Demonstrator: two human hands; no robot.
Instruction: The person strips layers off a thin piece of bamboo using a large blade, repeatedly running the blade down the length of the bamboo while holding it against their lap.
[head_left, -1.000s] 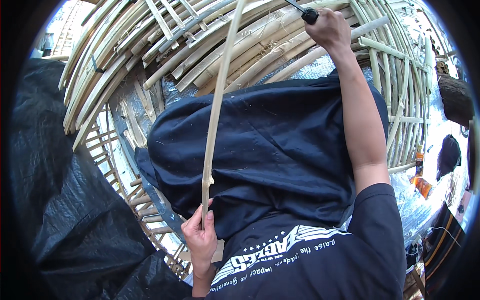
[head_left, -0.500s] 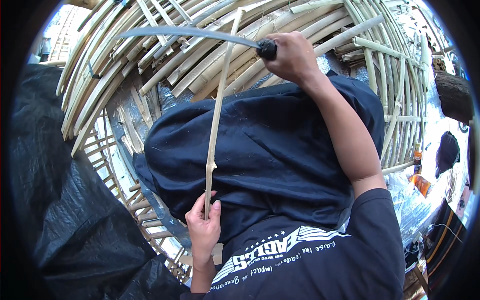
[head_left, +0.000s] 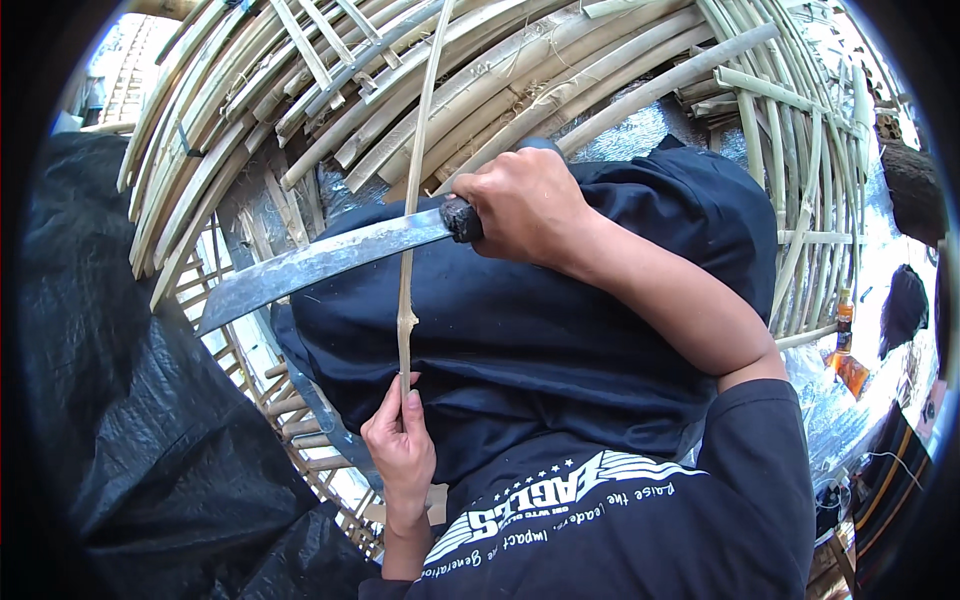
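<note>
My left hand [head_left: 400,440] pinches the near end of a long, thin bamboo strip [head_left: 405,300], which has a knot partway along and runs away from me past the upper edge of the view. Wrapped round the dark handle of a machete [head_left: 330,258] is my right hand [head_left: 530,205]. The broad grey blade points left and lies across the strip, covering a short stretch of it. Whether the edge bites into the strip or only rests on it, I cannot tell. Below both is dark cloth [head_left: 520,310] over my lap.
Many split bamboo lengths [head_left: 480,90] lie in a pile beyond my lap. A bamboo slat frame [head_left: 800,190] stands at the right, with a bottle of amber liquid [head_left: 845,320] near it. Black plastic sheeting [head_left: 170,400] hangs on the left, beside a bamboo lattice [head_left: 300,430].
My right hand has brought the machete nearer and to the left along the strip, its blade now turned broad side up. The strip's far end has shifted left and farther away.
</note>
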